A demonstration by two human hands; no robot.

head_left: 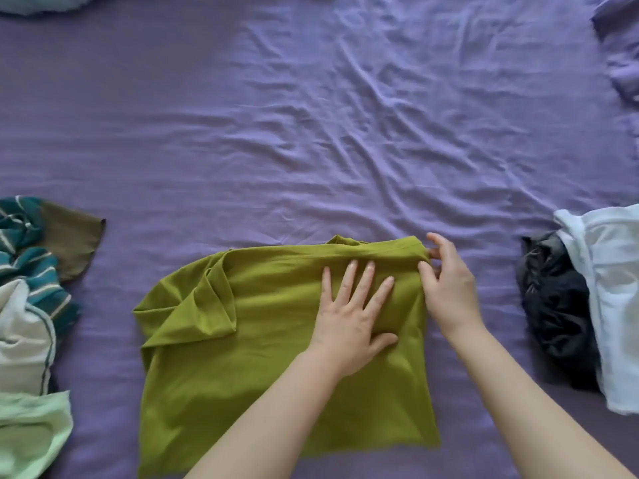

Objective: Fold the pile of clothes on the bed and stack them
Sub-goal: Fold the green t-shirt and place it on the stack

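Left hand [349,319]: flat on the olive-green shirt [262,340], palm down, 4 fingers spread and straight, thumb out to the side. Presses the cloth against the bed, right of the shirt's middle.

Right hand [447,288]: at the shirt's upper right corner, just beside the left hand. Thumb and fingertips pinch the folded edge there; the other fingers curl loosely above it.

Both forearms bare, entering from the bottom edge of the view.

Olive-green shirt: lies on the purple bedsheet [311,133] at the near centre of the bed. Partly folded. Top edge turned over into a long band. Left side bunched, with a sleeve flap folded inward over the body. Lower part spread flat toward the viewer.

Left of the shirt, apart from it: 1 loose heap of clothes. In it, a teal garment with pale stripes [31,271], a brown piece [69,243] sticking out toward the centre, a white-grey cloth [24,337], and a pale mint-green garment [31,433] nearest the viewer.

Right of the shirt, apart from it: a dark grey crumpled garment [553,316], touching a white cloth [615,305] that lies at the frame's right edge.

Sheet heavily wrinkled across the middle. Far right corner: a rumpled fold of purple fabric [619,46]. Far left corner: a pale blue item [45,1], mostly cut off.
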